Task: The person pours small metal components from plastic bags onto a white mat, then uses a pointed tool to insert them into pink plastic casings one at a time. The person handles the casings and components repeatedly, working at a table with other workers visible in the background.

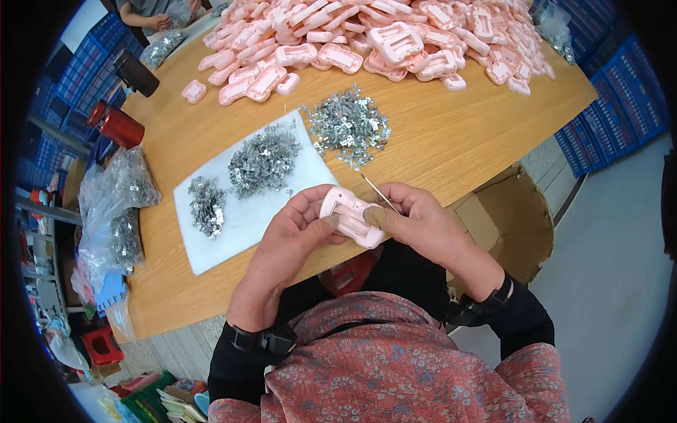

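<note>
My left hand [297, 224] is wrapped round one end of a pink plastic casing [341, 199], a small battery-compartment shell with long slots facing up. My right hand [427, 224] steadies the other end, its thumb pressed on the casing. Between its fingers it also grips a thin pointed metal tool [376, 189], whose tip sticks out toward the far side. Just beyond my hands, a white foam sheet [247, 236] bears two heaps of small metal clips, a larger heap [262, 163] and a smaller one [206, 208]. Another pile of metal clips [350, 125] lies directly on the wooden table [451, 144].
A big mound of pink casings [395, 46] covers the table's far side. Plastic bags of metal parts [127, 236], a red flask [118, 125] and a black cup [136, 72] line the left edge. An open cardboard box [518, 225] stands below right. Another person's hand [161, 22] shows far left.
</note>
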The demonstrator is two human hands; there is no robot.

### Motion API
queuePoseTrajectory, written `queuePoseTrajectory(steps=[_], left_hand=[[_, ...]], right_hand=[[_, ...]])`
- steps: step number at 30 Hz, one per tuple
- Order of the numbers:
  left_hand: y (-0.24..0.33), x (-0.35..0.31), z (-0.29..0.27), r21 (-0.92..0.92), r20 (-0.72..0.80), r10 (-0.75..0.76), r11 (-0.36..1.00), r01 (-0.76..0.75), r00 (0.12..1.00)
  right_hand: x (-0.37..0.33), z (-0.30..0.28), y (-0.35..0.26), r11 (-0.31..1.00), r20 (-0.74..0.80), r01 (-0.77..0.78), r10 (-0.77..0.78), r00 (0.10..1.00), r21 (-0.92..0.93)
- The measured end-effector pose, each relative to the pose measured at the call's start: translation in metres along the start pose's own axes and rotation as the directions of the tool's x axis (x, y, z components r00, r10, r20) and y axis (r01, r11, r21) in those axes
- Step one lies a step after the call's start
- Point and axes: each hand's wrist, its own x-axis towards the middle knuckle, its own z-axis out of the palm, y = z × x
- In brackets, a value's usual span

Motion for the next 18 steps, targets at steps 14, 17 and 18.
queuePoseTrajectory(steps=[14,17,18], left_hand=[[0.0010,0.0019,-0.0094,0.092,-0.025,-0.040,0.995,0.042,0.999],[0.0031,0.0038,-0.0079,0.170,-0.026,-0.020,0.985,0.024,0.999],[0.0041,0.0043,-0.0075,0.188,-0.035,-0.022,0.982,0.028,0.999]], right_hand=[[0.0054,0.0019,0.0003,0.997,-0.011,-0.010,0.009,1.000,-0.080],[0.0033,0.0049,-0.0012,0.967,-0.116,0.054,-0.085,0.990,-0.251],[0.0017,0.0056,-0.0007,0.916,-0.164,0.089,-0.164,0.973,-0.391]])
